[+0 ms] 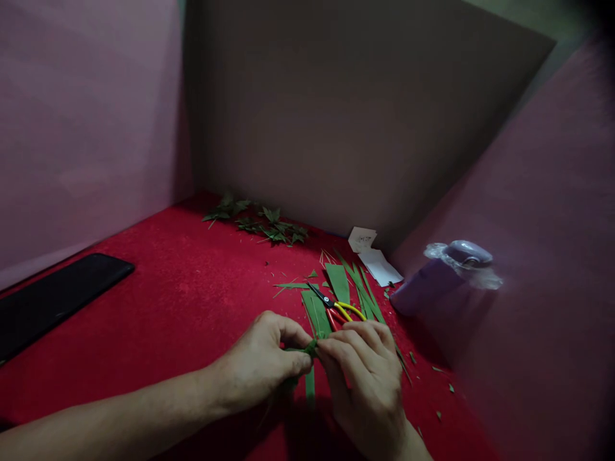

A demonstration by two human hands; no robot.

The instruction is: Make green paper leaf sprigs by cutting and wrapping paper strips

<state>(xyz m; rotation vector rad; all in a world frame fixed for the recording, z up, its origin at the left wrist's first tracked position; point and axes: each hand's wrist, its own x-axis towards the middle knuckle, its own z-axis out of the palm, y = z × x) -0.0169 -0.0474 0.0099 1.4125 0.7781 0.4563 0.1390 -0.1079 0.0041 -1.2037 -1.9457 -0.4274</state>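
Observation:
Between the fingertips of both hands is a small green leaf piece [311, 347], folded or knotted; its exact shape is partly hidden. My left hand [269, 358] pinches it with thumb and forefinger from the left. From the right, my right hand [368, 374] closes its fingertips on the same piece. Just beyond the hands lie scissors [328, 302] with dark blades and red and yellow handles, resting on broad green leaf strips [314, 308]. One wide cut strip [338, 283] and several narrow strips [368, 294] spread out behind and to the right.
Leafy sprigs [271, 227] lie along the back of the red cloth [192, 269]. White papers [379, 266] sit at the back right, near a purple container [427, 282] with clear plastic around its top. A black flat object [62, 294] is at left. Walls enclose the surface.

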